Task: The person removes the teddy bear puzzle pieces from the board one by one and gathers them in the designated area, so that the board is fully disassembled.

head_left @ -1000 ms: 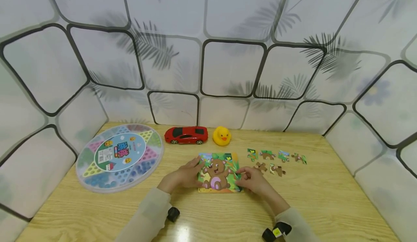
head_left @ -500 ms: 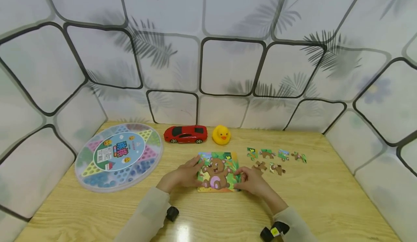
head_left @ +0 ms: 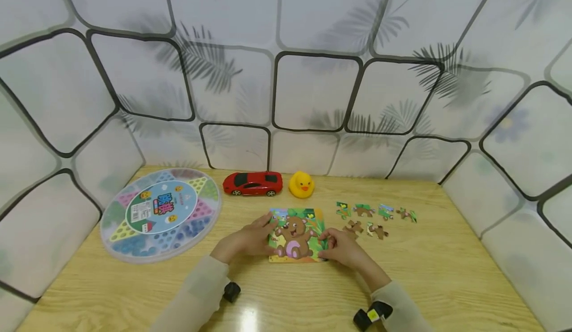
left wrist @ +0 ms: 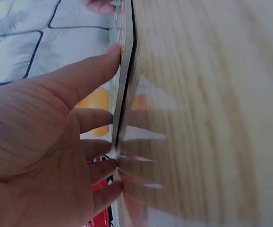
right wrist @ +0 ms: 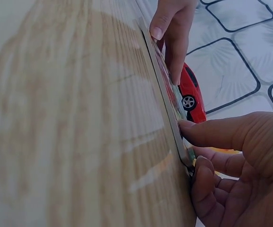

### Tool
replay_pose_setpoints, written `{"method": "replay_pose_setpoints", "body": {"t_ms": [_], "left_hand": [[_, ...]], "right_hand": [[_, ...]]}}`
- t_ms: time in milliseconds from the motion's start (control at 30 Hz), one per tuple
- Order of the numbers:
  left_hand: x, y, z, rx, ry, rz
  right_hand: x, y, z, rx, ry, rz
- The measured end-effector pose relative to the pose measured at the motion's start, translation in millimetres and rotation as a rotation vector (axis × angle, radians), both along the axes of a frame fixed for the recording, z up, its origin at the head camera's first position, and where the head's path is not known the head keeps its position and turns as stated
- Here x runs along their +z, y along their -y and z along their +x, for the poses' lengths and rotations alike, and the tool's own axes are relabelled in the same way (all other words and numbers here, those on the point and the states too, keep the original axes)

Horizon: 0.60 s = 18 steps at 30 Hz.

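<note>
A jigsaw puzzle (head_left: 295, 235) with a smiling brown bear lies flat on the table in front of me. My left hand (head_left: 254, 235) is at its left side. The left wrist view shows the thumb (left wrist: 110, 61) at the edge of the puzzle and the other fingers spread, nearly straight, their tips along the side. At the right edge my right hand (head_left: 343, 246) holds the border between thumb and curled fingers. In the right wrist view that thumb (right wrist: 198, 132) lies on the upper face, with a bent finger (right wrist: 203, 175) by the corner.
Several loose puzzle pieces (head_left: 363, 210) lie in two rows right of the puzzle. Behind it stand a red toy car (head_left: 252, 183) and a yellow rubber duck (head_left: 301, 184). A round game board (head_left: 203, 223) occupies the left, and patterned walls enclose the table.
The right hand's fingers have shifted slightly left against the puzzle's right edge, where a dark gap seen earlier has narrowed. The left hand stays put; the head view has shifted slightly.
</note>
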State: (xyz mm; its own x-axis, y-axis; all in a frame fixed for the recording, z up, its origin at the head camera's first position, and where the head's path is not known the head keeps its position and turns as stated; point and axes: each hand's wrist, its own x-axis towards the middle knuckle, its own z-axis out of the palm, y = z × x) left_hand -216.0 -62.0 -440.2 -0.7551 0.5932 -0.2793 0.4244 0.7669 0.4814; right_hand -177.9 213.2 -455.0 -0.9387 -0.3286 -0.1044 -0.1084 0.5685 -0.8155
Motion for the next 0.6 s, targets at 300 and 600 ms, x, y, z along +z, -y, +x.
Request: {"method": "replay_pose_setpoints", "body": {"t_ms": [300, 600], "left_hand": [[6.1, 0.6, 20.2, -0.061, -0.130, -0.025], [13.8, -4.0, 54.1, -0.211, -0.146, -0.041]], "right_hand": [[-0.7, 0.8, 2.0, -0.025, -0.005, 0.019], [3.0, 2.3, 2.8, -0.053, 0.012, 0.019]]}}
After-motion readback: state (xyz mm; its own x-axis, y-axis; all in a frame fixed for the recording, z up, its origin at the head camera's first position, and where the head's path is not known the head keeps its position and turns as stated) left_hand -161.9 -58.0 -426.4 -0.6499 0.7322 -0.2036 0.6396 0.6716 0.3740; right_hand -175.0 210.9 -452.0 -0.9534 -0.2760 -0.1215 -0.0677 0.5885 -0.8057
